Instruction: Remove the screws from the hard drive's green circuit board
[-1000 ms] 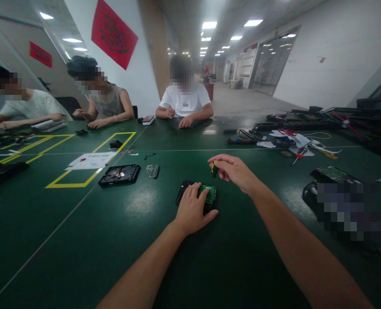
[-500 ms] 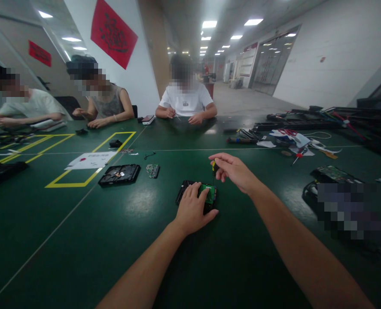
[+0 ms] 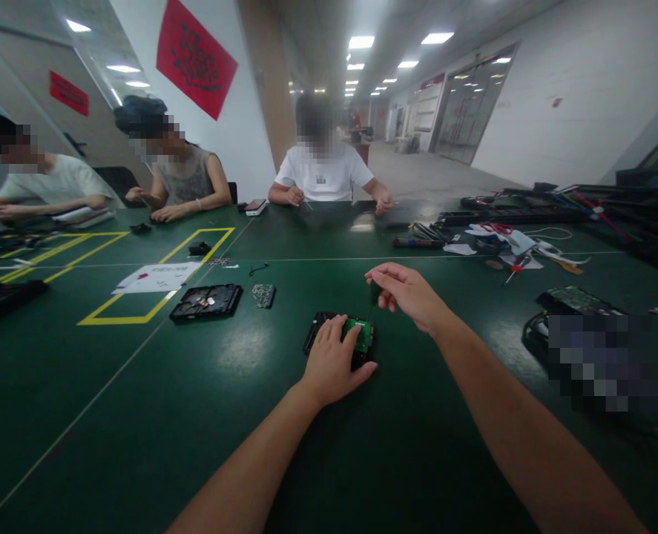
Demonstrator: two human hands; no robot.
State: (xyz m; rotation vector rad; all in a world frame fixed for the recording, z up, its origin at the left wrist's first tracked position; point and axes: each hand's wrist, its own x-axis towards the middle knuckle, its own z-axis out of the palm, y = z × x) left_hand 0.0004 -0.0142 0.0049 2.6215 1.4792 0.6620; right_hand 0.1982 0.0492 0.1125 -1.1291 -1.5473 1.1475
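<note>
A hard drive [image 3: 369, 343] with a green circuit board [image 3: 355, 326] facing up lies on the green table. My left hand [image 3: 333, 360] bears down on it, fingers across the top and thumb along the near side, holding it and covering much of its left half. My right hand [image 3: 405, 293] pinches a small screwdriver [image 3: 373, 297] by its dark handle. The screwdriver is nearly upright, its thin shaft reaching down to the board's far right corner; whether the tip sits in a screw is too small to tell.
Left of the drive lie a loose circuit board [image 3: 263, 295] and a black drive casing [image 3: 206, 302]. A red-handled screwdriver [image 3: 516, 268], cables and a blurred dark object [image 3: 612, 363] are on the right. Across the table sits a person in a white shirt [image 3: 323, 174]; two others sit left.
My right hand has turned the screwdriver slightly, and the yellow on its handle no longer shows. My left hand stays put. The person opposite moved one hand outward, toward my right.
</note>
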